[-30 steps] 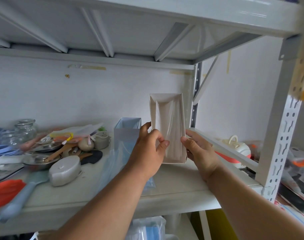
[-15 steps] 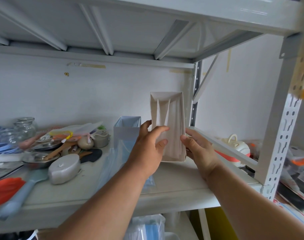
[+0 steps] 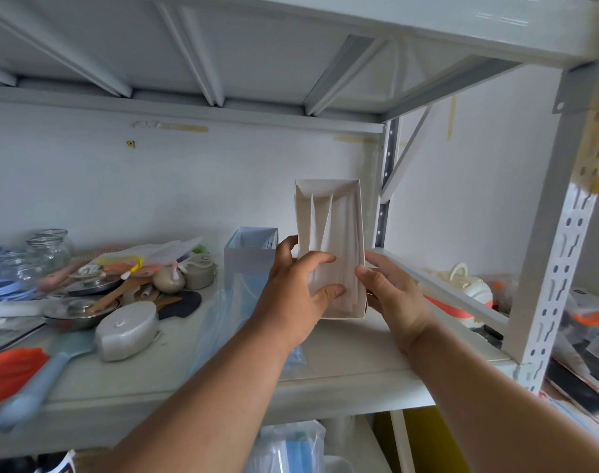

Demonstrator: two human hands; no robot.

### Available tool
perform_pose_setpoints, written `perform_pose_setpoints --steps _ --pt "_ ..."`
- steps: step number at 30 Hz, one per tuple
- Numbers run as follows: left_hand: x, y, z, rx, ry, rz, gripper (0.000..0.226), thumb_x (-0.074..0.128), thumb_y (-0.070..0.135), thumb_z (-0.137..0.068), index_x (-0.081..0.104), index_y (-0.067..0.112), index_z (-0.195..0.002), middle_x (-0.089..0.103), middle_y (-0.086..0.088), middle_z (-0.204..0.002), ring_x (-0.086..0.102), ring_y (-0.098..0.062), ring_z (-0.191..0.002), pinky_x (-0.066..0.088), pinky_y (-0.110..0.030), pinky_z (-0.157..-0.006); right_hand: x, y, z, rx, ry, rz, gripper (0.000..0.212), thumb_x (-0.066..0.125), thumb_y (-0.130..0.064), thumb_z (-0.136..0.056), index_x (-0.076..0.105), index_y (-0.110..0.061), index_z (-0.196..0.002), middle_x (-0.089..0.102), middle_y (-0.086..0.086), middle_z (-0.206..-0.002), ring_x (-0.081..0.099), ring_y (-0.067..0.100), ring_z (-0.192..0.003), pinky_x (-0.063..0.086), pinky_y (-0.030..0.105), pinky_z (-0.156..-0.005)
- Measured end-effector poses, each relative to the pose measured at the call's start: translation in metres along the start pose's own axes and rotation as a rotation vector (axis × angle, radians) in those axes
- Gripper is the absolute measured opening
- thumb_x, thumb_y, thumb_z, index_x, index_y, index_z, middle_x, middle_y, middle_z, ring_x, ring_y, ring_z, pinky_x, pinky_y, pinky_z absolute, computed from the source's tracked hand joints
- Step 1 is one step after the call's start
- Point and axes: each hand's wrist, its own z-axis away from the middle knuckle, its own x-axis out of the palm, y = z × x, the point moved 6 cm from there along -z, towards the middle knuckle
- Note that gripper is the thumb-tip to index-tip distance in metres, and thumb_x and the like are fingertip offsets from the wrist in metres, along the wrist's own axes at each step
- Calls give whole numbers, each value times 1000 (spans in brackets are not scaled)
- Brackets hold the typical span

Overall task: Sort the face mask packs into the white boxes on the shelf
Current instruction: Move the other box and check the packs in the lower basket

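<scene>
Tipping the tall white box (image 3: 339, 213) so its open mouth faces the camera, the person is working at the right end of the metal shelf (image 3: 342, 373), the box's lower edge resting on the shelf board. The left hand (image 3: 299, 288) is reaching into the opening, fingers curled on the white face mask packs (image 3: 339, 268) standing on edge inside, seemingly pressing them flat. The right hand (image 3: 390, 295) is gripping the box's outer wall at its 3 o'clock side, thumb over the front rim, steadying it.

At 9 o'clock of that box, a second white box (image 3: 248, 264) is standing upright, with pale blue sheets showing at its top; I cannot tell how full it is. Loose blue mask packs in clear wrap (image 3: 219, 322) are lying on the shelf at 6 o'clock of the second box, partly under the left forearm, so they are still waiting to be sorted. More blue masks in a plastic bag (image 3: 287, 448) are sitting on the level below, at 6 o'clock of the hands.

By my reading the job is partway along: white packs are already boxed, and the blue ones are mostly left.

Kitchen clutter is crowding the shelf's left end, including glass jars (image 3: 48, 250) and a grey lidded dish (image 3: 127, 329). No brand, label or writing is legible on either box or on any pack.
</scene>
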Motion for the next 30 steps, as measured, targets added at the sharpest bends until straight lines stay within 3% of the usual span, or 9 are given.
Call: perform_pose_setpoints --steps 4,9,11,13,16,19,21,26,30 --pt "-1 1 2 -5 -13 -2 42 75 30 -99 62 47 -134 18 13 -163 37 -10 -147 28 -14 -105 -1 0 -1 -10 0 -1 104 86 -85 -70 65 -25 -152 74 26 -128 66 54 -126 48 72 -118" --pt "-3 8 4 22 -52 -2 85 55 6 -103 28 71 -150 17 12 -167 44 -14 -144 47 -33 -110 -1 1 -1 3 10 -4 105 86 -86 -70 65 -26 -154 76 19 -131 71 46 -128 49 67 -120" --pt "-2 8 5 27 -68 -12 81 50 3 -105 35 69 -150 13 17 -166 36 -12 -150 46 -32 -114 -2 1 0 3 16 -2 104 86 -84 -71 64 -25 -154 78 14 -133 72 40 -130 48 66 -122" --pt "-1 6 4 39 -54 -28 64 51 6 -107 55 57 -144 13 22 -163 30 -10 -153 41 -23 -114 -2 0 0 3 23 -2 107 87 -84 -69 64 -22 -154 78 15 -132 71 42 -129 48 66 -122" --pt "0 3 3 10 -33 -20 43 66 24 -105 60 50 -139 15 19 -164 33 -10 -151 31 -15 -106 -1 -2 0 -1 16 -3 111 86 -88 -65 64 -23 -153 77 17 -132 70 44 -130 49 67 -121" --pt "1 2 2 2 -26 -2 46 78 41 -96 58 48 -137 17 13 -165 29 -8 -151 26 -18 -107 -1 -2 0 -8 20 1 107 86 -86 -69 64 -25 -153 74 24 -132 68 51 -128 49 70 -119" --pt "0 2 2 6 -14 13 52 83 46 -89 58 47 -135 19 9 -165 29 -6 -149 27 -20 -109 -2 -2 0 -8 20 -5 102 86 -82 -73 64 -25 -154 77 17 -133 72 41 -130 49 66 -121" --pt "-1 1 3 -8 -3 14 58 87 48 -84 57 46 -134 19 11 -164 34 -11 -148 30 -21 -108 0 -4 1 0 18 10 104 86 -83 -71 63 -25 -155 79 9 -135 73 34 -132 49 63 -122" --pt "-1 2 2 6 10 13 55 87 43 -86 56 47 -131 21 11 -161 33 -14 -149 33 -22 -106 -1 -4 2 4 26 10 88 81 -71 -80 65 -26 -153 80 5 -135 74 29 -131 49 61 -123"
